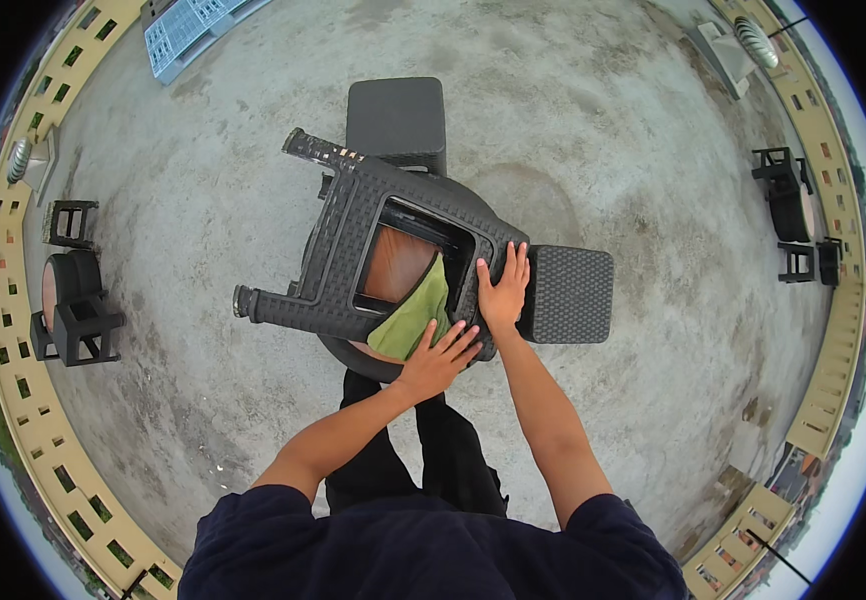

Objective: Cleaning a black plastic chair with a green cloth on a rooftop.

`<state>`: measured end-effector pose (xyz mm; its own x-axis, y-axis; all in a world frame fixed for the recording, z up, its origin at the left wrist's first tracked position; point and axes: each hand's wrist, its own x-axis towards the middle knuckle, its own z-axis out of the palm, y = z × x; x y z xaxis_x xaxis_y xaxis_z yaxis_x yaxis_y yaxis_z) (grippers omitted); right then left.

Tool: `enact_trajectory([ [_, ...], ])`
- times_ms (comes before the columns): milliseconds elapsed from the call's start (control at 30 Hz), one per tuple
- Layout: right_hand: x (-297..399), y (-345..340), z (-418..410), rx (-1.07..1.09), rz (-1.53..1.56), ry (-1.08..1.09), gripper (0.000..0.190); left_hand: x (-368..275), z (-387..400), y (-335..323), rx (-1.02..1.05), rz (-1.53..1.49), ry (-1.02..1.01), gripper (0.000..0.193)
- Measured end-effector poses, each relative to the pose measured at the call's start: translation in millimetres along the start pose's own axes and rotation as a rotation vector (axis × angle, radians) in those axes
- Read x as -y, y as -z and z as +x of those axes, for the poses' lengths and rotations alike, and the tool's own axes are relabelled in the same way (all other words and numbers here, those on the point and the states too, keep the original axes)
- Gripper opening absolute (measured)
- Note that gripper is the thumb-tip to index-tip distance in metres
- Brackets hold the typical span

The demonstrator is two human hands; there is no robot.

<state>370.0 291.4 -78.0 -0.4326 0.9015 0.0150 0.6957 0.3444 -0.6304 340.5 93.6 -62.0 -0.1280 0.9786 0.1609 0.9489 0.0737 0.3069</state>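
Note:
A black plastic stool with a woven pattern (320, 240) lies on its side on a round table, its legs pointing left. Through the stool's open side shows the wood-look table top (401, 262). A green cloth (410, 322) hangs across the lower part of that opening. My left hand (439, 364) lies with fingers spread on the cloth's edge and the stool's lower right corner. Higher up, my right hand (504, 295) rests flat, fingers up, on the stool's seat end. Neither palm is visible.
Black stools stand close behind the table (395, 116) and to its right (571, 295). Farther off are stool and table groups at left (72, 292) and right (791, 206). A blue plastic pallet (192, 34) lies at the upper left. A yellow parapet wall (9, 300) rings the concrete floor.

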Motion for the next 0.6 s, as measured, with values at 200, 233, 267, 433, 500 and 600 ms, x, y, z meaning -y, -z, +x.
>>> enact_trajectory([
  [200, -12, 23, -38, 0.113, 0.279, -0.032, 0.062, -20, 15, -10, 0.114, -0.002, 0.026, 0.045],
  [233, -13, 27, -51, 0.121, 0.295, -0.004, 0.059, -16, 10, -7, 0.119, -0.008, 0.018, 0.045],
  [267, -15, 25, -70, 0.125, 0.244, 0.013, 0.055, -8, 2, -2, 0.098, -0.043, 0.016, 0.045],
  [433, 5, 21, -134, 0.058, 0.119, 0.076, 0.045, 36, -34, 28, -0.097, -0.071, 0.074, 0.048],
  [500, 10, 15, -141, 0.008, 0.076, 0.089, 0.04, 47, -45, 38, -0.14, -0.049, 0.136, 0.047],
  [600, 20, 13, -139, 0.034, -0.059, 0.398, 0.023, 60, -51, 56, -0.093, 0.012, 0.24, 0.044],
])
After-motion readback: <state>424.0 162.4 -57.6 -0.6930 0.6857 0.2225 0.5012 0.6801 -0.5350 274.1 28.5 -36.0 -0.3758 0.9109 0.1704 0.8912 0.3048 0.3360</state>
